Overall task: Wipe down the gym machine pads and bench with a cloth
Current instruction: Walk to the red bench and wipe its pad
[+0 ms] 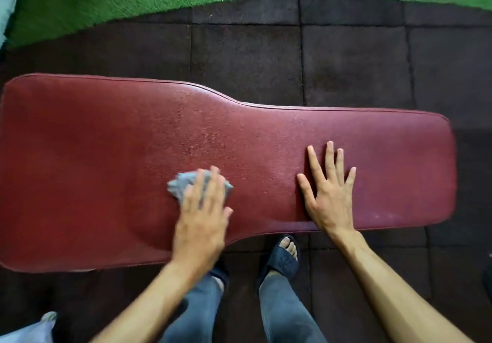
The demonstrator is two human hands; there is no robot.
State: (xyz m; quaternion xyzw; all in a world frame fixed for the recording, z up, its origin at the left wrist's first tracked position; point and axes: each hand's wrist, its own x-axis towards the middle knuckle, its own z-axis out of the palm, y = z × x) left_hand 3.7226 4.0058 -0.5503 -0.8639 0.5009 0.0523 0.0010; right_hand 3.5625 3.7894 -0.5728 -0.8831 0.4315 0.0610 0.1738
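The left hand [201, 210] lies flat with its fingers extended over a crumpled grey cloth [183, 184], pressing it onto the red padded bench [106, 135]; the cloth bunches out beyond the fingertips and to the hand's left, about midway along the pad and nearer the person's edge. The right hand [328, 191] rests released, palm down with fingers spread, directly on the bench's narrower section, well to the right of the cloth and holding nothing; it appears to steady the pad or the person's lean. The left hand is slightly blurred, which suggests a wiping stroke in hand. How much of the bench is already wiped is hard to judge: the vinyl shows no clear wet or streaked band, only a faint sheen ahead of the cloth and a few pale specks to the right of the right hand, near the pad's near edge. By my reading, the wide area left of the cloth, the far edge beyond both hands and the narrow end are likely still to do. No machine pads are in view, so that part of the task cannot be assessed.
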